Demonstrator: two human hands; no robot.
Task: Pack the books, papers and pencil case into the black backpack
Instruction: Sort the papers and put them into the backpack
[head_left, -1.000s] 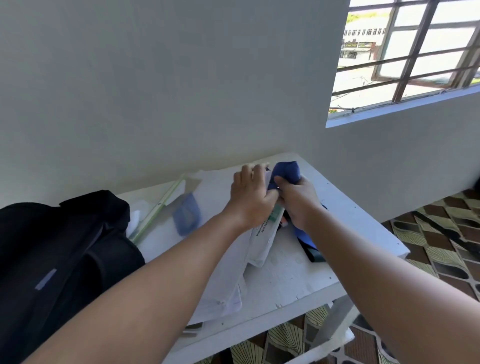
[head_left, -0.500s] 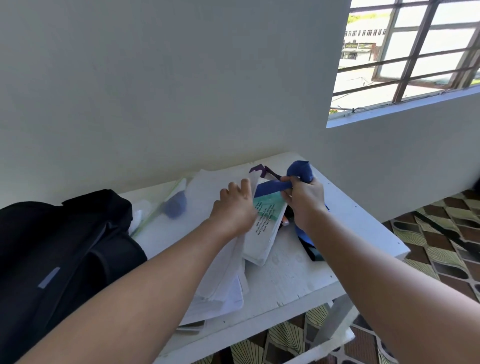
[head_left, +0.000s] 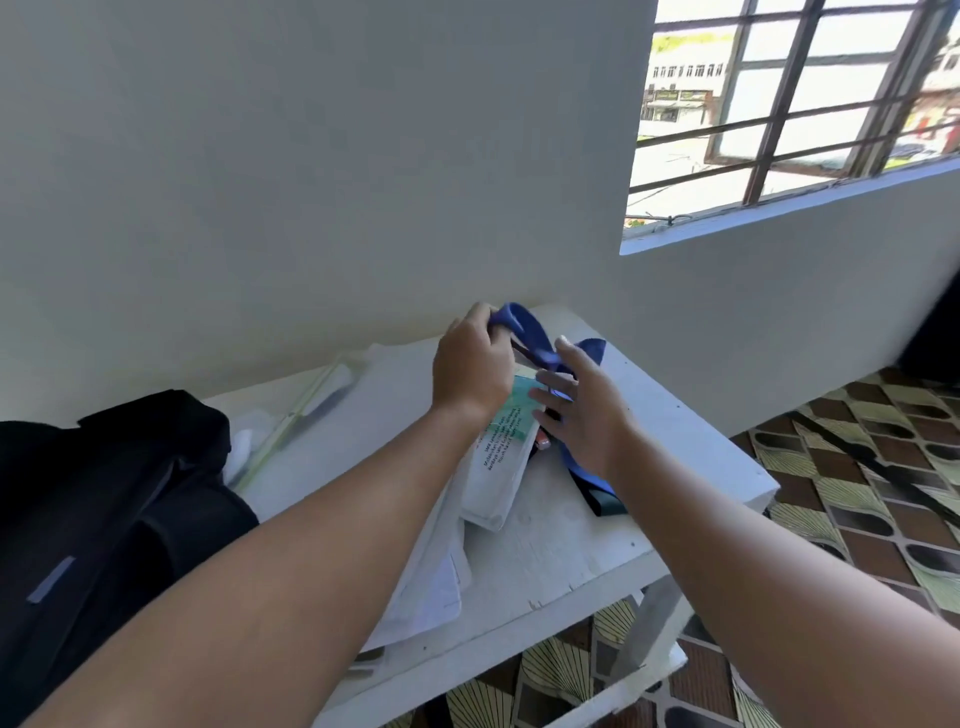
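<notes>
While the left hand (head_left: 470, 364) grips blue fabric (head_left: 524, 327), the black backpack (head_left: 104, 499) sits apart.

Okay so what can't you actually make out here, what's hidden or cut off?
Head view only:
- Black fabric backpack: cut by the left edge; whether it is open is unclear.
- Blue fabric item gripped by the left hand: blurred and part hidden, so what it is stays uncertain.
- Dark things under the open right hand: covered by it.
- White booklet with teal label: print too small to read.
- Loose white papers: partly under the left forearm.
</notes>
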